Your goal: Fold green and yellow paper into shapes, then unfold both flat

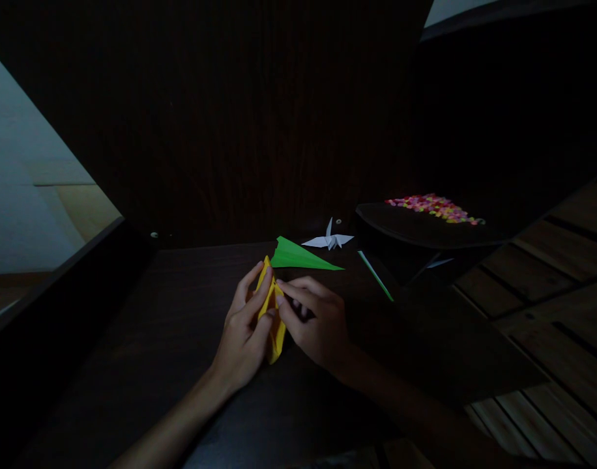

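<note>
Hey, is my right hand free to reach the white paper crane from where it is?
Probably not right away: the right hand is pinching the yellow folded paper, and the green folded paper lies between it and the white paper crane.

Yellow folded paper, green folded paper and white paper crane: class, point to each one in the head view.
yellow folded paper [277, 337], head view, lower tip below the hands
green folded paper [298, 257], head view, middle of its flat face
white paper crane [329, 240], head view, body between the wings

folded paper [274, 312] between hands, paper crane [329, 240] behind, on table [146, 326]
</note>
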Tool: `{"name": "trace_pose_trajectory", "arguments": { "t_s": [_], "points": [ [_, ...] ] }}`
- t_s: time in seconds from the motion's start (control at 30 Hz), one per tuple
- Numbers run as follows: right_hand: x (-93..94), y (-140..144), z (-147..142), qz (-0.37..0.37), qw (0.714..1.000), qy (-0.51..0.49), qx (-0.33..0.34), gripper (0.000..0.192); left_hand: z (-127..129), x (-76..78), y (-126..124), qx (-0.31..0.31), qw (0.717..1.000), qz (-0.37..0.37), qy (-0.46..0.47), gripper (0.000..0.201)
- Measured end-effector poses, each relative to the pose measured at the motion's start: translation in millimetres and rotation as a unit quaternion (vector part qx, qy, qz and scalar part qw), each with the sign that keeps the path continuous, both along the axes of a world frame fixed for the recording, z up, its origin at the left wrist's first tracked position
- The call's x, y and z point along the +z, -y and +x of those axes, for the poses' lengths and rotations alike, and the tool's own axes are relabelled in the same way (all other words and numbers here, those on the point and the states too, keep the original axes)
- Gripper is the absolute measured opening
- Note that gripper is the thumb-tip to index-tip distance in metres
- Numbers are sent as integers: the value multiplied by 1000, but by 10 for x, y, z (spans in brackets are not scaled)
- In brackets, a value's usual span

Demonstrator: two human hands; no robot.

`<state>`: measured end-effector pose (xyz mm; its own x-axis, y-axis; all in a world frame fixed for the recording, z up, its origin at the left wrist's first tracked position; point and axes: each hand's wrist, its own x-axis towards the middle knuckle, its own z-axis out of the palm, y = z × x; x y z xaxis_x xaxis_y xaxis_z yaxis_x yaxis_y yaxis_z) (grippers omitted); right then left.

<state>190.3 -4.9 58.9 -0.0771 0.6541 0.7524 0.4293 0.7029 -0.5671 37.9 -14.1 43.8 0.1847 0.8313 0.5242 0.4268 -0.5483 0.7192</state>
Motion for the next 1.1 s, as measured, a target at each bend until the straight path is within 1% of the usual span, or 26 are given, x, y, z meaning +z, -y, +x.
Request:
{"name": "trace_pose_trajectory", "arguments": {
  "t_s": [0.07,0.13,0.3,0.43,0.5,0.6,0.67,0.73,0.8,0.87,1.0,1.1],
  "points": [
    [-2,13,-1,-11,1000,8,14,32,-14,-14,-12,11,999,-7,29,53],
    [-3,16,3,-3,1000,20,22,37,-29,-22,-23,15,998,-18,55,52],
    [-26,-4,19,8,999,34,25,41,-49,-24,-33,-6,993,-42,106,54],
    [-47,-5,23,11,999,21,31,41,-51,-22,-28,-19,991,-48,125,57],
    [-46,4,22,-3,999,1,36,38,-52,-17,-26,-21,991,-42,128,58],
    [-38,19,14,-50,996,-43,54,34,-53,-3,-21,-22,990,-27,137,59],
    [-35,30,6,-79,992,-78,66,32,-54,8,-13,-17,989,-8,144,58],
    [-34,40,-2,-92,988,-100,68,28,-55,15,-2,-6,990,18,142,54],
    [-32,50,-8,-75,990,-100,61,22,-55,19,12,5,990,45,133,51],
    [-28,56,-13,-37,994,-90,55,20,-52,20,25,11,989,69,130,50],
    [-23,61,-21,37,996,-71,45,22,-38,26,42,10,986,98,132,53],
    [-32,70,-22,66,997,-40,22,26,-33,30,42,17,986,107,129,53]
  ]
}}
